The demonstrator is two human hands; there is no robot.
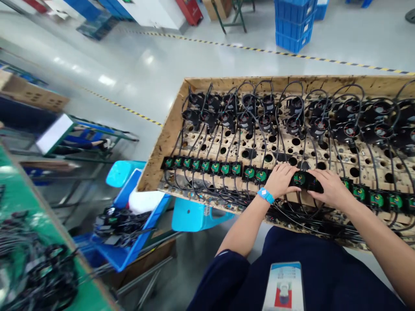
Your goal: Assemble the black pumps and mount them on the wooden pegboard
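Observation:
A wooden board (168,129) with many drilled holes lies in front of me. Black fan motors (246,119) sit along its far side, wired by black cables to a row of black connector blocks with green parts (207,166) along the near side. My left hand (280,180), with a blue wristband (266,195), pinches one such black block with a green part (300,178). My right hand (329,188) grips the same block from the right, fingers curled over it.
A blue bin (129,242) of black cable parts and a white container stands on the floor at left. A green-topped bench (19,203) holds more cables. Blue crates (293,23) and yellow-black floor tape (292,54) lie beyond. A card (283,287) rests on my lap.

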